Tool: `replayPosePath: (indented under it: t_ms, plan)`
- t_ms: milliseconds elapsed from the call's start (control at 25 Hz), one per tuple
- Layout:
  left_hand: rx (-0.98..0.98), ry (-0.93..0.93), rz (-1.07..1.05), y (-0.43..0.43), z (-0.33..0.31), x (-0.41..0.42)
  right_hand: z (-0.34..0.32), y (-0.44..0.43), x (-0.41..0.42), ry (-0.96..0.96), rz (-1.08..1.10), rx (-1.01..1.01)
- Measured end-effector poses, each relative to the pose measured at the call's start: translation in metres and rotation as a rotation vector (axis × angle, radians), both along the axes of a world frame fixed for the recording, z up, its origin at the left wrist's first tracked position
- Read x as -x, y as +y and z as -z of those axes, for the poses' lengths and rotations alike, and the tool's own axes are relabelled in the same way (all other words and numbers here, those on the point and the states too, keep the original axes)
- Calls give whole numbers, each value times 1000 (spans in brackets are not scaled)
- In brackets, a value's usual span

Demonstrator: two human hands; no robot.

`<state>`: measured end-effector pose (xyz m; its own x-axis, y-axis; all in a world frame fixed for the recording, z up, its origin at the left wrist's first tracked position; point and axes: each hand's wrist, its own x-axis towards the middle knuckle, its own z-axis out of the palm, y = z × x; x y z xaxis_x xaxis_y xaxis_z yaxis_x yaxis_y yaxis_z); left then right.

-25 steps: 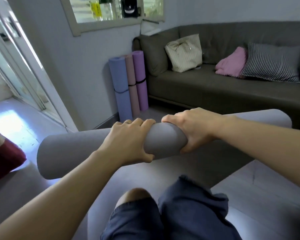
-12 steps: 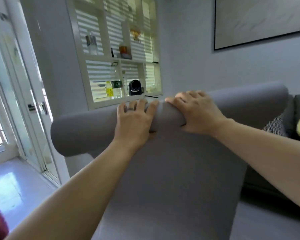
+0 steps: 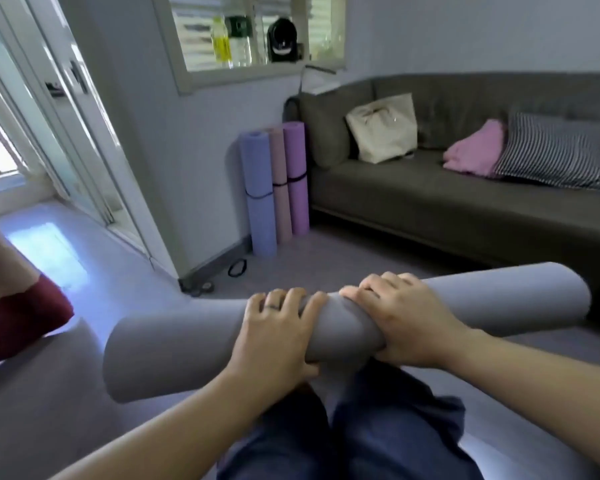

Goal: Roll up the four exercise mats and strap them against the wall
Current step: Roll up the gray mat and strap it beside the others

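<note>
grey rolled mat (image 3: 174,355) gripped mid-length by left hand (image 3: 278,341) and right hand (image 3: 406,323), three strapped mats (image 3: 274,181) upright against wall

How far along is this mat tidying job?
Three of four look done: the blue mat, pink mat and purple mat stand rolled and strapped by the wall. The grey mat is in hand, gripped by the left hand and right hand. It shows no strap yet; a black strap lies on the floor. Strapping and standing it remain.
</note>
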<state>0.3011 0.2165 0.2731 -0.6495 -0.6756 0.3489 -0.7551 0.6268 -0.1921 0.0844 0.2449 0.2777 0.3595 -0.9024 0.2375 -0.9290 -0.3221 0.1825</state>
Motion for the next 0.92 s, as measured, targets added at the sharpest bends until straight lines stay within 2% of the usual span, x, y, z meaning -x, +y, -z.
replayPosePath:
  t_ms: [120,240,480,720,840,920]
  plan:
    - [-161,-38,6,30,36,-8,36,32,-9,-39,24,-143]
    - [-238,-106,31,42,46,-11,45,50,-13,-36,68,-277]
    - [-350,-259,96,35,18,-4,34,57,-14,-59,117,-500]
    - [-565,-268,105,34,9,-3,16,57,-13,-266,83,-745]
    - [-798,-230,49,15,17,-6,19,50,-12,-340,31,-703]
    - [-978,-200,26,-7,19,-8,25,50,-13,-253,-16,-602]
